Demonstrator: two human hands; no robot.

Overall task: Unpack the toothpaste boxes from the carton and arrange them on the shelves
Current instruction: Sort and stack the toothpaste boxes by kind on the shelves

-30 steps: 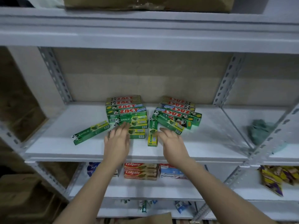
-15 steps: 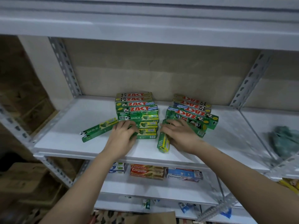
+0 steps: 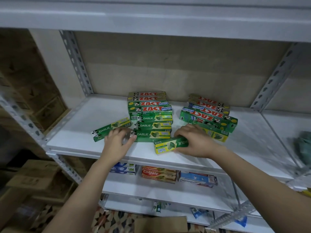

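On the white shelf lie two groups of toothpaste boxes. The left stack has ZACT boxes behind and green Darlie boxes in front. The right group is ZACT boxes lying askew. My right hand grips a green-and-yellow Darlie box near the shelf's front edge, turned almost sideways. My left hand rests with curled fingers between a loose Darlie box and the front box of the left stack; its fingertips touch both. The carton's flap shows at the bottom edge.
The shelf below holds Colgate boxes, a blue box and another blue-white box. A green cloth lies on the neighbouring shelf at right. Slotted metal posts frame the bay. Brown cartons are stacked at lower left.
My right hand has taken the upright-lying Darlie box and swung it sideways toward the front edge. My left hand slid left toward the loose Darlie box. The view moved closer.
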